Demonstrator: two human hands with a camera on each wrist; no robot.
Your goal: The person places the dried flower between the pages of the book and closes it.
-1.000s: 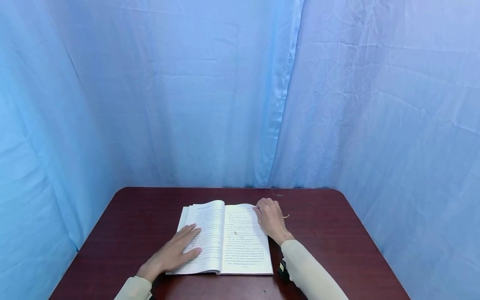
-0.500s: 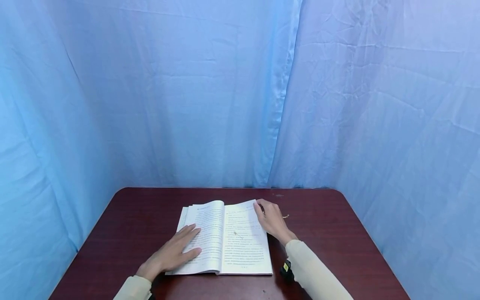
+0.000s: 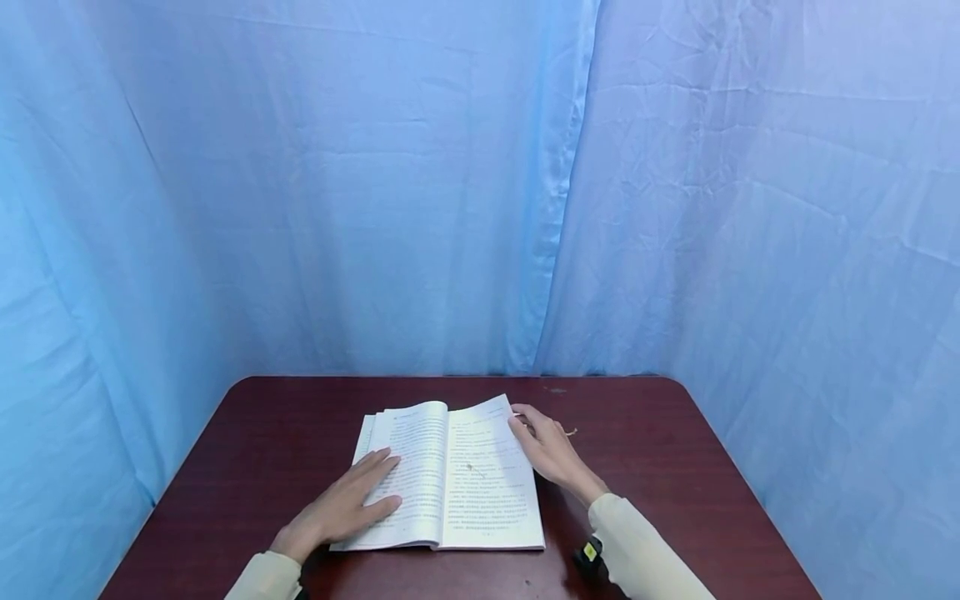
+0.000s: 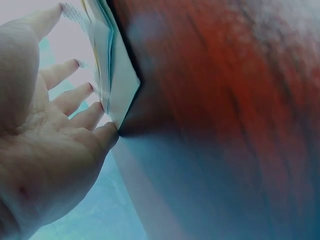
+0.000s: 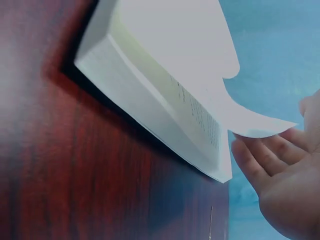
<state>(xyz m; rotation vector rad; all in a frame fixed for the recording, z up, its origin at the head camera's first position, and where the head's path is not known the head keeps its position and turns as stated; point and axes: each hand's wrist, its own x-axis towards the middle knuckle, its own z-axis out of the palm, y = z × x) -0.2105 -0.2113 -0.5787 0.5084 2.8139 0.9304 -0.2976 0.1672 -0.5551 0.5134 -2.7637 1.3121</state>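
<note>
An open book (image 3: 491, 492) with printed pages lies on the table. Flat on its left page rests my left hand (image 3: 341, 508), fingers spread; the left wrist view shows those fingers (image 4: 72, 100) along the page edges. By the top right corner is my right hand (image 3: 551, 450). In the right wrist view, a raised leaf (image 5: 255, 122) curls up from the right-hand pages. The fingers of my right hand (image 5: 285, 175) are extended under and against this leaf's edge, while the thumb stands apart from it.
The dark red-brown wooden table (image 3: 660, 475) is bordered by light blue curtains (image 3: 420, 208) behind and at both sides. A thin gold-coloured strand (image 3: 572, 432) lies just right of the right hand. A black device (image 3: 588, 554) sits at the right wrist.
The top right corner of the right page has lifted and moved slightly left. My right hand has turned and shifted a little right and toward me. The left hand stays in place.
</note>
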